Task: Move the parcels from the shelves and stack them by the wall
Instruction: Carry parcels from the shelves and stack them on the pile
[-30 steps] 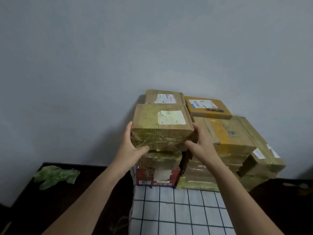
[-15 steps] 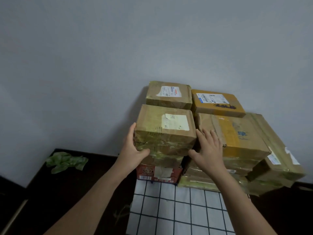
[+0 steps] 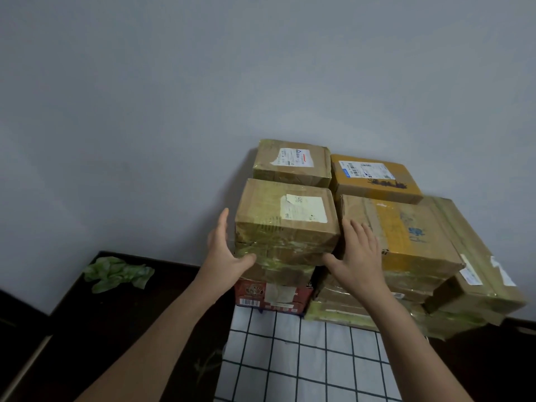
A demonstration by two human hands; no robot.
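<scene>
Parcel point(image 3: 285, 224) sits between left hand point(image 3: 224, 252) and right hand point(image 3: 359, 258), both straight-fingered, left thumb touching it.

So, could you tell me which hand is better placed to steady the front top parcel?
Left. The left hand lies along the front top parcel, thumb on its front edge; the right hand is open and seems clear of it.
</scene>
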